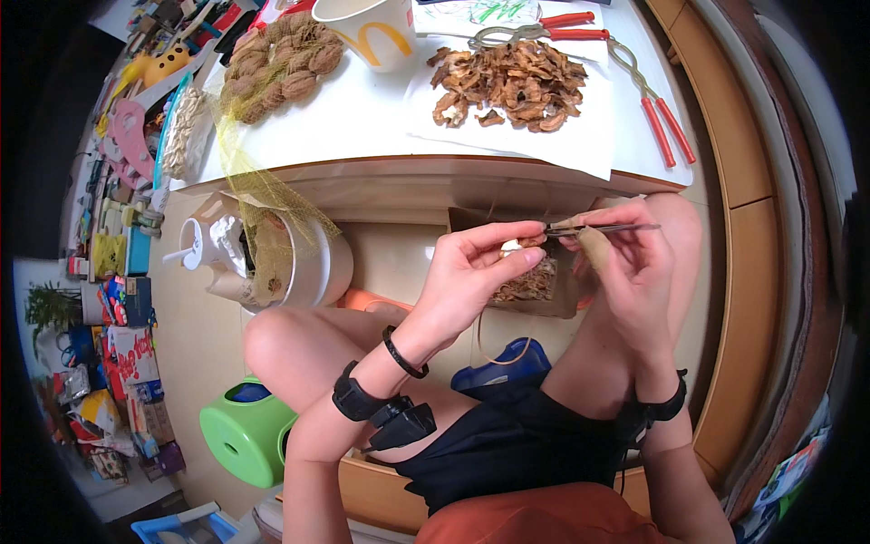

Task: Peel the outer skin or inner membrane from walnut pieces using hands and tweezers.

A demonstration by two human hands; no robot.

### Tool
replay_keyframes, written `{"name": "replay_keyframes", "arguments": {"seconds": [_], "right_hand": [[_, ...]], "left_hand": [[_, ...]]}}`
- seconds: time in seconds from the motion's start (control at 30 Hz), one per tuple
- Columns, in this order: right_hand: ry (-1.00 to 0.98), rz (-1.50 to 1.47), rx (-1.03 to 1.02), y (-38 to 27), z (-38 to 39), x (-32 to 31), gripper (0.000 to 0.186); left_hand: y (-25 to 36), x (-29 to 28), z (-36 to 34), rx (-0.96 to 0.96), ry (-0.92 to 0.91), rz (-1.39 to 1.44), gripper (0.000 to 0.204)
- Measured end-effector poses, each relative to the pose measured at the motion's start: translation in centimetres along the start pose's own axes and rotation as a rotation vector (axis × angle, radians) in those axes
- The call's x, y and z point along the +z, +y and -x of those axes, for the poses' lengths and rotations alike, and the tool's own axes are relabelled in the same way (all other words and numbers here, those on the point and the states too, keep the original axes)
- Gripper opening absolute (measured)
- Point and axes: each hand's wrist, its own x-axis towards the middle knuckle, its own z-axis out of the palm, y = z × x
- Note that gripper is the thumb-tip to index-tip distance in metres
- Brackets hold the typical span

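Over a cardboard box (564,304) holding brown shell bits, my two hands meet. My left hand (462,276) pinches a small walnut kernel piece (511,246), part white and part brown, between thumb and fingers. A thin dark metal tool, seemingly tweezers (634,227), lies in the grip of my right hand (625,263). Its tip touches or nearly touches the piece; the fingers partly hide the contact. On the table beyond, a heap of brown walnut pieces (517,86) rests on white paper (589,150). To its left lie whole walnuts (294,56) in a yellow net bag (237,145).
Two red-handled nutcrackers (571,34) (654,118) lie by the heap, and a white paper cup (372,36) stands near the walnuts. Net hangs over the table's edge into a white bin (326,267). A green stool (240,433) stands left of my knee.
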Motion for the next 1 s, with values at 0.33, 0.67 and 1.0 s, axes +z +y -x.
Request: {"name": "replay_keyframes", "arguments": {"seconds": [0.33,0.67,1.0], "right_hand": [[0.032,0.421,-0.196,1.0,0.2,-0.4,0.017],[0.037,0.579,-0.519,0.8,0.4,-0.2,0.027],[-0.015,0.582,-0.601,0.4,0.4,-0.2,0.034]], "left_hand": [[0.9,0.6,0.4,-0.100,-0.131,0.289,0.037],[1.0,0.5,0.4,-0.109,-0.202,0.466,0.038],[1.3,0.7,0.6,-0.140,-0.246,0.520,0.039]]}}
